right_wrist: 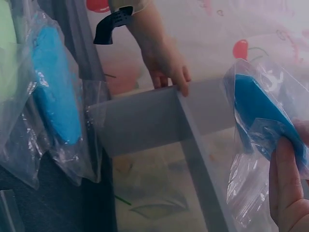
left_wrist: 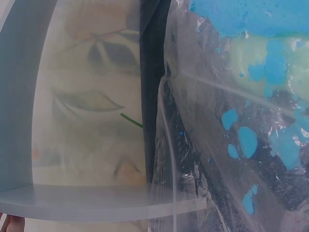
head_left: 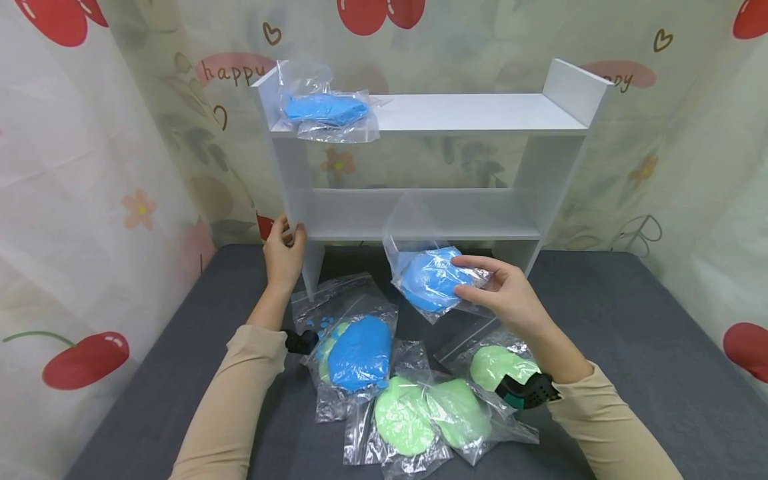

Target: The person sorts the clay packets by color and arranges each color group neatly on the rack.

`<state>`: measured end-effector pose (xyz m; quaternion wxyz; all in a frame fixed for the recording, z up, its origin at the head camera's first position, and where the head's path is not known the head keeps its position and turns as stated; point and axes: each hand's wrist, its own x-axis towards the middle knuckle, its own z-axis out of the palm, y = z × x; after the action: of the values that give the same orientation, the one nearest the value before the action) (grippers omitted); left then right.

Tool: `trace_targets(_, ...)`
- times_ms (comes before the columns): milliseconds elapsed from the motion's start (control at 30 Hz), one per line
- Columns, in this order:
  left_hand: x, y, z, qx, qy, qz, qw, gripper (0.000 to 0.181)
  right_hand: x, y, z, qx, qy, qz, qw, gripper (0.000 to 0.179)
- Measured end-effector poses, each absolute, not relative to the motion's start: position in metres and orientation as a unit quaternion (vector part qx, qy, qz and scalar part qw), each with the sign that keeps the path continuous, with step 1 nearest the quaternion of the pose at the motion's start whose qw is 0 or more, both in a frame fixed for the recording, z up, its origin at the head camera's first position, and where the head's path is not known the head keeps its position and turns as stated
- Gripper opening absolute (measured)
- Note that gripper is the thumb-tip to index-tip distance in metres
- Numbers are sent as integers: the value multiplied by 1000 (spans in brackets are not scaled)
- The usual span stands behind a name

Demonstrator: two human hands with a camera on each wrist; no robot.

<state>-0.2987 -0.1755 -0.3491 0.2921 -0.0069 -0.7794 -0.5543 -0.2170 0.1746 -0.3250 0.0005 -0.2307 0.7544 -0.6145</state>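
My right hand (head_left: 509, 293) pinches the right edge of a clear zip bag with a flat blue putty-like lump (head_left: 427, 283), held in front of the lower shelf board. In the right wrist view, fingers and thumb press the bagged blue lump (right_wrist: 263, 113) from both sides. My left hand (head_left: 285, 257) grips the left side panel of a white two-tier shelf (head_left: 414, 207), fingers around its front edge. Another bagged blue lump (head_left: 327, 109) lies at the left end of the top board, its bag overhanging the front.
On the dark table (head_left: 468, 460), bagged green lumps (head_left: 405, 417) overlap in front of the shelf. A large bagged blue lump (head_left: 360, 353) lies left of them, over some green. One more bagged green lump (head_left: 501, 365) is under my right forearm. Patterned cloth (head_left: 138, 133) surrounds the table.
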Motion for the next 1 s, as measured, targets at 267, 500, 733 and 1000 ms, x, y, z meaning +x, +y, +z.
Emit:
trace_targets(267, -299, -175, -348, -7, -782, -549, 297, 36, -216, 176, -312, -233, 718, -655, -7, 41)
trace_targets(500, -298, -175, -348, -11, -781, -549, 298, 36, -213, 176, -303, -241, 699, -673, -17, 41)
trace_targets(733, -298, -175, -348, -12, -780, -549, 299, 37, -211, 176, -294, -256, 676, -691, -31, 42)
trace_targets(1000, -297, -174, -348, -10, -781, -550, 296, 37, -209, 175, -285, -274, 652, -706, -39, 43)
